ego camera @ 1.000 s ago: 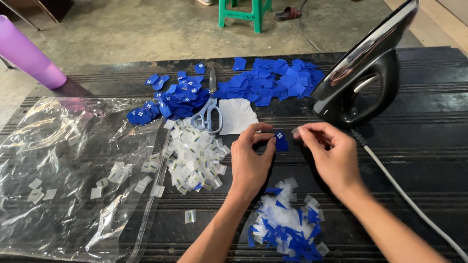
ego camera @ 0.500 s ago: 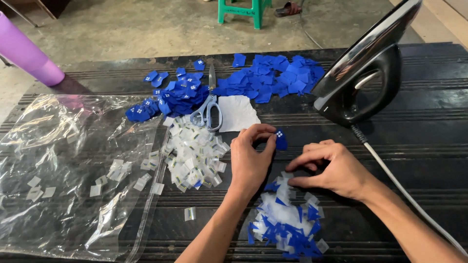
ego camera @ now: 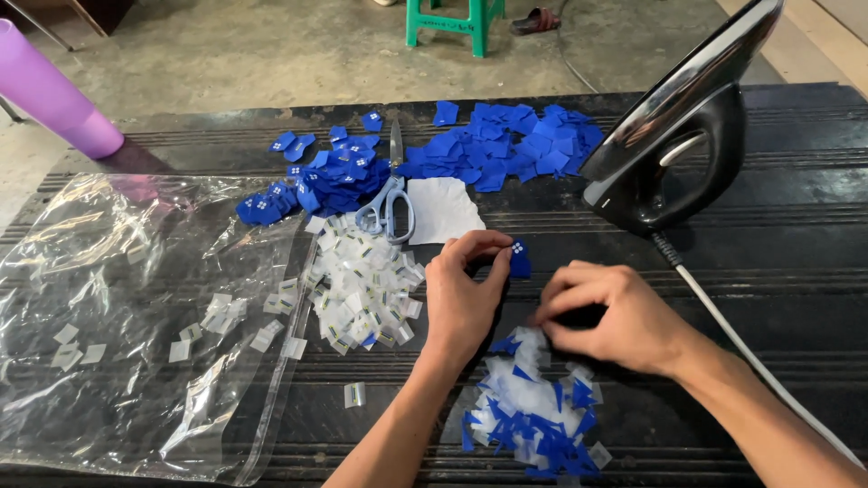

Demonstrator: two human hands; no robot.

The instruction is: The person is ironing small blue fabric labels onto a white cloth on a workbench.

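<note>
Two bare hands [ego camera: 466, 294], sleeveless forearms

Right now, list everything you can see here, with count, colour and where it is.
iron: one, black, upright at right, white cord trailing.
scissors: one, pale-blue handles, centre.
blue labels: many, far centre heaps.
small clear bags: many, heap left of the hands.
scrap pile: one, white and blue, near edge.
plastic bag: one, clear, left.
cup: one, purple, far left.
stool: one, green, on the floor.
left hand: pinches one blue label.
right hand: fingers at the scrap pile's far edge.
</note>
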